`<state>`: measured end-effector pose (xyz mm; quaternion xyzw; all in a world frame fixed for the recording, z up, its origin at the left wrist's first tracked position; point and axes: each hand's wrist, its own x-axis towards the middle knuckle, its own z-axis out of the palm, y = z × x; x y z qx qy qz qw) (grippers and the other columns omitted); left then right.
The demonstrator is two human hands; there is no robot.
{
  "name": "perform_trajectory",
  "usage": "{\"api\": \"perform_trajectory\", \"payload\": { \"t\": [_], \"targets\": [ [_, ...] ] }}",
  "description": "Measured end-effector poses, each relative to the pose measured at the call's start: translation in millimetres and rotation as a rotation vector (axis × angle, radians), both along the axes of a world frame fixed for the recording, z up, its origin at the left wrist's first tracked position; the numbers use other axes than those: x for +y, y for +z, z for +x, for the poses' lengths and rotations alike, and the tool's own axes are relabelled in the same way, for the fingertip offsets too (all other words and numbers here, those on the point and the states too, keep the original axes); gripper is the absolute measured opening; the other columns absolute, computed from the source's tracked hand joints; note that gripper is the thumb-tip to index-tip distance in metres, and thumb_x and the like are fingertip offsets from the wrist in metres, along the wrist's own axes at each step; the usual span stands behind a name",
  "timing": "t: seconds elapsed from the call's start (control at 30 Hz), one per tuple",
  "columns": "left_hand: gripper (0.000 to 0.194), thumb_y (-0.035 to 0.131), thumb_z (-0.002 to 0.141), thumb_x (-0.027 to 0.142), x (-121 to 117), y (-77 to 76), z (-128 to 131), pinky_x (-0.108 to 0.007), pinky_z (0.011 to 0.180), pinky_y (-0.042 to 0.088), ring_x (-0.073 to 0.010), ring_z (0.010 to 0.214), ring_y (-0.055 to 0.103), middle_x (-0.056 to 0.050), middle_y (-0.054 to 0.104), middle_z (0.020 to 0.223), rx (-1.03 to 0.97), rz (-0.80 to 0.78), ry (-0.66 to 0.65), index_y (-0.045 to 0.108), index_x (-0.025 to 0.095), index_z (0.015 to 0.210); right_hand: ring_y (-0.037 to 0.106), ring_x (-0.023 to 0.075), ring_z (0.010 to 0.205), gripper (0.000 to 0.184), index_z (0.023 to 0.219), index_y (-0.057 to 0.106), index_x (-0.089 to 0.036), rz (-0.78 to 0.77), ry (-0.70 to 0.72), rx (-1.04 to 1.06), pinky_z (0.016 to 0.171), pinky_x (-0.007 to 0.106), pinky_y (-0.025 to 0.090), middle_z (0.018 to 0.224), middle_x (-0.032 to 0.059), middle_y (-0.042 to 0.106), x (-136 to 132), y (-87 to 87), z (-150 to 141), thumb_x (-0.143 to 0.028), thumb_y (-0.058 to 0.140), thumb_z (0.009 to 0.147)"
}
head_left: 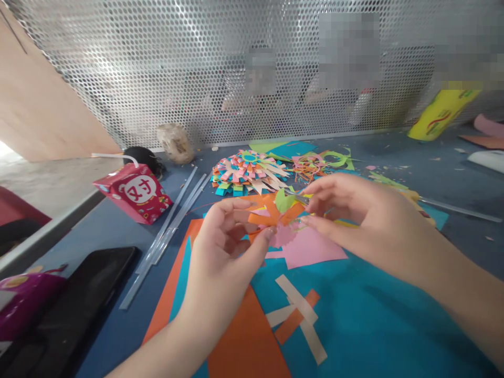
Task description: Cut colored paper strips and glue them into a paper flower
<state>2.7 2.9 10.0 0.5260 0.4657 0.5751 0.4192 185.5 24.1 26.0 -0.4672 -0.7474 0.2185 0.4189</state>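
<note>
Paper flower held between two hands above the table

The orange paper flower (277, 217) is raised over the middle of the table (96, 228). The left hand (220, 257) appears to pinch its near-left side, thumb and fingers closed lightly across the paper. The fingers of the right hand (364, 210) are curled at the flower's right side, thumb slightly apart; whether they grip anything cannot be told. A green leaf-shaped piece (284, 200) lies against the upper petals, a silvery tool (297, 197) just beside it. Good handling here probably calls for a steady left pinch close to the centre, with light pressure from the right, since thin petals crease readily.

Beneath are a pink sheet (315, 249) and a blue sheet (362, 325), the latter reaching toward the table's near edge and bearing loose paper strips (295, 298). Toward the far edge sits a multicoloured fringed flower (244, 169). By the left edge stand or lie a red drink carton (136, 194), clear sticks (162, 240) and, at the near-left corner, a phone (94, 299).
</note>
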Motion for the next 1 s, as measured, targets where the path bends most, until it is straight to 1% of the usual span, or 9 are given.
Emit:
{"api": "perform_trajectory", "payload": {
  "t": [0.1,0.17,0.33,0.43,0.6,0.7,0.83,0.9,1.0],
  "targets": [
    [0.028,0.068,0.066,0.015,2.9,0.7,-1.1,-0.017,0.037,0.046,-0.0093,0.047,0.057,0.001,0.064,0.072,-0.057,-0.066,0.016,0.052,0.019,0.089,0.063,0.0131,0.073,0.016,0.093,0.057,-0.025,-0.018,0.002,0.012,0.058,0.019,0.054,0.084,-0.0019,0.064,0.3,0.8,0.2,-0.026,0.061,0.077],
    [0.029,0.069,0.066,0.016,4.1,1.3,-2.0,-0.017,0.037,0.044,-0.0065,0.041,0.054,0.003,0.061,0.07,-0.098,-0.123,0.013,0.052,0.018,0.089,0.062,0.0112,0.074,0.015,0.093,0.056,-0.025,0.013,0.007,0.011,0.06,0.018,0.052,0.085,-0.0032,0.063,-0.8,0.7,-0.4,-0.025,0.06,0.079],
    [0.032,0.071,0.066,0.018,5.6,2.7,-2.9,-0.014,0.039,0.041,-0.0036,0.038,0.053,0.006,0.059,0.069,-0.163,-0.233,0.023,0.05,0.018,0.09,0.055,0.0071,0.079,0.025,0.102,0.053,-0.028,0.272,0.033,-0.2,0.072,0.013,0.046,0.094,-0.0067,0.057,-5.3,0.9,-0.9,-0.018,0.059,0.08],
    [0.032,0.071,0.065,0.018,5.8,3.1,-2.3,-0.015,0.039,0.041,-0.004,0.038,0.053,0.006,0.059,0.068,-0.171,-0.234,0.005,0.05,0.018,0.09,0.053,0.0053,0.082,0.023,0.102,0.052,-0.025,0.318,0.07,-0.246,0.078,0.01,0.042,0.094,-0.0068,0.056,-5.1,0.9,-1.0,-0.018,0.058,0.082],
    [0.031,0.07,0.067,0.018,4.4,2.7,-1.5,-0.015,0.039,0.042,-0.0038,0.038,0.053,0.006,0.059,0.068,-0.142,-0.215,0.008,0.05,0.018,0.09,0.054,0.0046,0.085,0.019,0.101,0.054,-0.023,0.366,0.047,-0.278,0.081,0.008,0.04,0.094,-0.0069,0.059,-5.9,1.6,-3.3,-0.018,0.058,0.082],
    [0.031,0.069,0.067,0.019,3.3,1.4,-0.4,-0.015,0.038,0.042,-0.0036,0.038,0.052,0.005,0.059,0.07,-0.108,-0.21,-0.005,0.049,0.017,0.091,0.054,0.0055,0.087,0.018,0.099,0.056,-0.021,0.393,0.023,-0.279,0.081,0.008,0.04,0.093,-0.0051,0.06,-8.3,1.2,-4.2,-0.019,0.059,0.082],
    [0.032,0.069,0.067,0.02,2.4,0.2,1.7,-0.017,0.038,0.044,-0.0063,0.046,0.054,0.001,0.062,0.078,-0.077,-0.171,-0.06,0.049,0.016,0.091,0.053,0.0076,0.092,0.024,0.103,0.055,-0.018,0.419,0.023,-0.319,0.083,0.011,0.039,0.099,-0.0011,0.058,-8.3,-0.2,-2.4,-0.019,0.061,0.08],
    [0.032,0.069,0.067,0.02,2.6,0.6,1.9,-0.017,0.038,0.044,-0.0071,0.049,0.055,0.0,0.062,0.078,-0.069,-0.153,-0.059,0.049,0.016,0.091,0.051,0.009,0.097,0.027,0.106,0.054,-0.016,0.432,0.035,-0.353,0.086,0.012,0.039,0.102,0.0007,0.056,-7.3,0.3,-1.0,-0.019,0.061,0.08],
    [0.031,0.069,0.067,0.019,3.7,1.6,0.8,-0.016,0.037,0.043,-0.0048,0.042,0.052,0.003,0.061,0.073,-0.074,-0.168,-0.024,0.049,0.016,0.091,0.049,0.0104,0.099,0.028,0.107,0.052,-0.017,0.448,0.057,-0.39,0.09,0.015,0.037,0.103,0.0009,0.056,-6.6,2.4,0.0,-0.017,0.061,0.08]
  ]
}}
